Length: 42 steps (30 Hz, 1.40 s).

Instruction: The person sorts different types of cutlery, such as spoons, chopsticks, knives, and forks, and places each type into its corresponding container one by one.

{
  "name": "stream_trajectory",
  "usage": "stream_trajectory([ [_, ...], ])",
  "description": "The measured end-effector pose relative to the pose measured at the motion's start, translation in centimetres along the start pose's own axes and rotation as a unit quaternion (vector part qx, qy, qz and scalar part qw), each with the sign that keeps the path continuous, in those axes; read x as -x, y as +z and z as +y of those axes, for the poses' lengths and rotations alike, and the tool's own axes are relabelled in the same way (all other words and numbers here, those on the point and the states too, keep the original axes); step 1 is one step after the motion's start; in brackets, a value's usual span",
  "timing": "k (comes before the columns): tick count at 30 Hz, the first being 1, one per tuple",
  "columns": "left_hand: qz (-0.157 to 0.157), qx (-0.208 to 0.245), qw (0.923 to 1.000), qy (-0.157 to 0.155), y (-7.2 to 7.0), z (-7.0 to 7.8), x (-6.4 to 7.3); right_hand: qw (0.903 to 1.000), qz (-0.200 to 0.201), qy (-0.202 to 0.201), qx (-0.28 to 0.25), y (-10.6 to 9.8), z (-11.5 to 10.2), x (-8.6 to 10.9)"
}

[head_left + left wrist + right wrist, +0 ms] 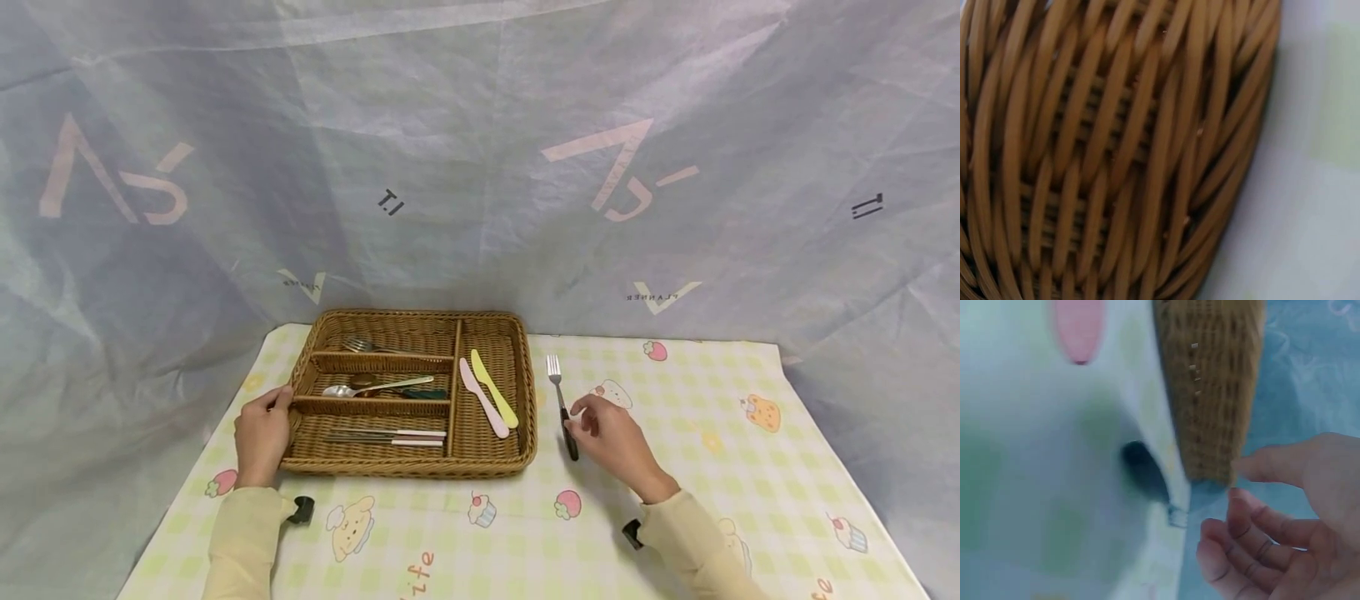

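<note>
A brown wicker cutlery basket (405,468) stands on the tablecloth, and my left hand (261,435) grips its left rim. In the left wrist view, the woven side wall (1104,150) fills most of the picture. A fork (571,443) with a dark handle and metal tines lies to the right of the basket. Over its handle hovers my right hand (611,437), fingers loosely bent with nothing between them. The right wrist view shows the thumb and fingertips apart from the dark handle (1143,470).
Inside the basket, a pink knife (483,400) and a yellow knife (495,390) share the right compartment. The left compartments hold a fork (360,343), several spoons (341,391) and white-ended chopsticks (416,442). A grey cloth (480,167) hangs behind the table.
</note>
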<state>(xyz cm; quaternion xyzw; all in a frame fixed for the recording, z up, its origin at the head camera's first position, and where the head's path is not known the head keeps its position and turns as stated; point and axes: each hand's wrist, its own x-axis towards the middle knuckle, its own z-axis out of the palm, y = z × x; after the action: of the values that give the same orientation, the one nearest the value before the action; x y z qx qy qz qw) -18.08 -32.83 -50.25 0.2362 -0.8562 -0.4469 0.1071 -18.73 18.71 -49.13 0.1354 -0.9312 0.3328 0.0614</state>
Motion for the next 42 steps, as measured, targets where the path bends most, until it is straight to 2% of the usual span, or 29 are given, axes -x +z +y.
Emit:
stream_trajectory([
  [4, 0.001, 0.0, 1.0, 0.0, -0.1, 0.1, 0.0, 0.9996, -0.005, 0.024, 0.009, 0.3, 0.8, 0.3],
  [9, 0.0, -0.002, 1.0, -0.001, -0.1, 0.1, -0.2, 0.9979, -0.025, 0.053, 0.029, 1.1, 0.9, -0.6],
  [14, -0.001, 0.002, 1.0, 0.001, 0.1, -0.1, -0.1, 0.9956, -0.051, 0.075, 0.023, 2.0, 0.7, -1.0],
  [31, 0.003, -0.008, 1.0, 0.0, 0.0, 0.1, -0.2, 0.9961, -0.032, 0.082, 0.009, 3.3, 0.7, -1.2],
  [42, 0.004, -0.005, 1.0, -0.002, 0.1, -0.1, -0.2, 0.9943, -0.039, 0.097, 0.023, 2.5, 0.7, 0.7],
])
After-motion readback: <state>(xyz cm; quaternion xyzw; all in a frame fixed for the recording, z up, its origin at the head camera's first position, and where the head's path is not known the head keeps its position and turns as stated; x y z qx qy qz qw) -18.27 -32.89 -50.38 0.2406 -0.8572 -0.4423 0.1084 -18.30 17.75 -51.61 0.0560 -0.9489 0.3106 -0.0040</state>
